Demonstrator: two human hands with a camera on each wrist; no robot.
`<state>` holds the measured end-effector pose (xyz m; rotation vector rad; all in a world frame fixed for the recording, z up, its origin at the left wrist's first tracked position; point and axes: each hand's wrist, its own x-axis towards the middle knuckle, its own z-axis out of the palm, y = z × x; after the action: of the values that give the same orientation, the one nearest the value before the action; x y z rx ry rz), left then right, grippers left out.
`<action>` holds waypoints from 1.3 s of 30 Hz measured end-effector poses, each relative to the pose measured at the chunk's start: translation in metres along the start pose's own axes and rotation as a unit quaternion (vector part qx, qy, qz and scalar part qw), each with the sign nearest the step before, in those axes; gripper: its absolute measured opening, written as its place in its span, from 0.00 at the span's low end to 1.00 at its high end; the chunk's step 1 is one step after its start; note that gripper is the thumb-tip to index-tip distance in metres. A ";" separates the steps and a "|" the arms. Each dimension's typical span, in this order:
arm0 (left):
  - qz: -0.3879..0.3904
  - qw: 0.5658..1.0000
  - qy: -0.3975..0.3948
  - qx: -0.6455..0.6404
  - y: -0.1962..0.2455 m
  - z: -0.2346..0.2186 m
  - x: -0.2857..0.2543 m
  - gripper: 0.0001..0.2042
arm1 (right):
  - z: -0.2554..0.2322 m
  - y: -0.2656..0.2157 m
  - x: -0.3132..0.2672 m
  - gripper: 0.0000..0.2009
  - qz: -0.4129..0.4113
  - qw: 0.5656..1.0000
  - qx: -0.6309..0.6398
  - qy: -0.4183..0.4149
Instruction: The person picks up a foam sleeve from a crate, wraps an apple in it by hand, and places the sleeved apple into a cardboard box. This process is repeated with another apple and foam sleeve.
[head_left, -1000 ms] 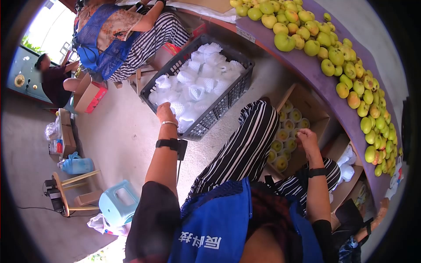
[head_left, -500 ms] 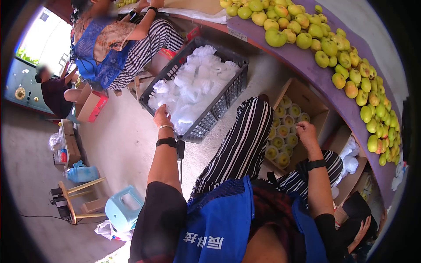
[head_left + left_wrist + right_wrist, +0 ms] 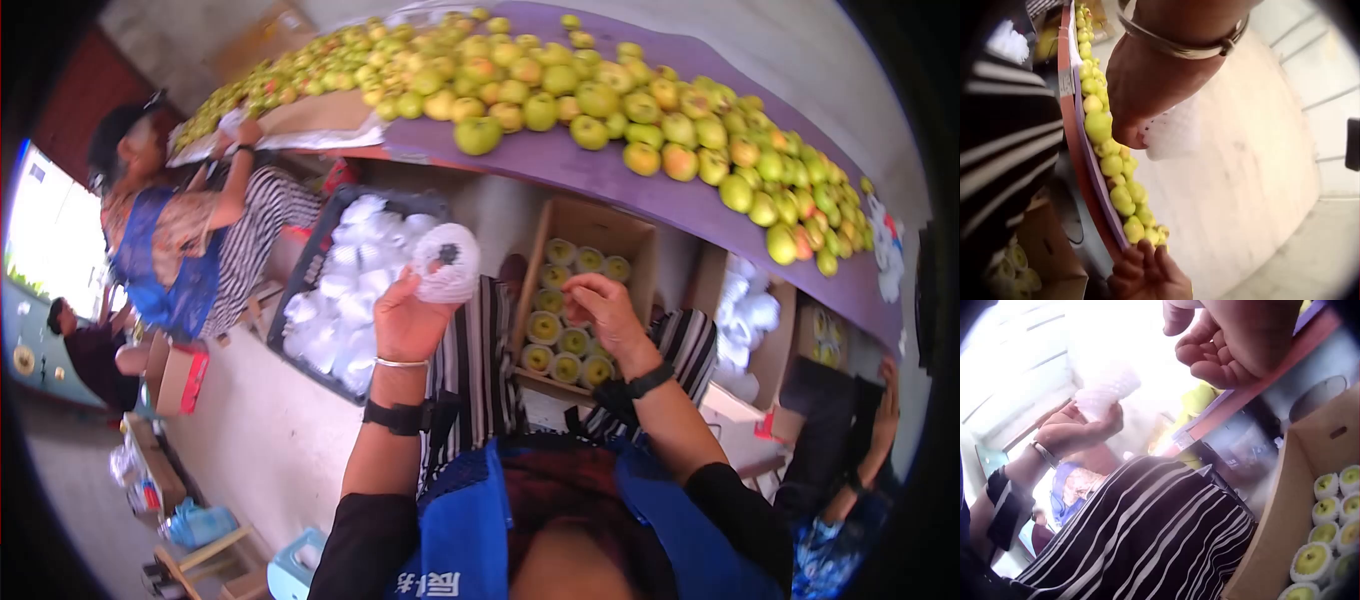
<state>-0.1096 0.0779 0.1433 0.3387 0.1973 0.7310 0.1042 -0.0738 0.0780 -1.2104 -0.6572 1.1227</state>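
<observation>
My left hand [image 3: 408,318] holds a white foam net sleeve [image 3: 460,285], pinched between thumb and fingers, its round opening facing the head camera. In the right wrist view the same sleeve [image 3: 1110,394] stands upright over the left hand [image 3: 1082,434]. My right hand [image 3: 608,318] hovers over a cardboard box [image 3: 600,222], its fingers loosely curled around nothing. Inside the box, green apples [image 3: 544,327] sit in rows, each in a white foam net. A dark crate [image 3: 425,205] heaped with foam nets [image 3: 345,290] stands left of my knees.
A purple-covered table [image 3: 550,170] curves along the far side, piled with loose green apples [image 3: 600,100]. Another box with foam nets [image 3: 745,310] stands at the right. One person [image 3: 165,230] sits at the left; another person's arm [image 3: 880,420] shows at the far right.
My left hand has lifted a foam net out of the crate and brought it in front of me. The head view has swung toward the table. My right hand stays near the box.
</observation>
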 end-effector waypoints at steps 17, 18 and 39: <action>-0.139 0.969 0.057 0.196 -0.157 -0.069 0.044 0.04 | -0.042 0.049 0.014 0.11 -0.057 0.969 -0.229 0.075; -0.133 0.971 0.049 0.195 -0.159 -0.070 0.045 0.04 | -0.044 0.053 0.015 0.11 -0.057 0.959 -0.271 0.060; -0.182 0.958 -0.001 0.223 -0.154 -0.061 0.040 0.12 | -0.045 0.050 0.026 0.07 -0.003 0.982 -0.089 0.165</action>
<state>-0.0029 0.0123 0.0272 0.7131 0.4132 0.3134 0.1376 -0.0689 0.0144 -1.5057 -0.5131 0.8443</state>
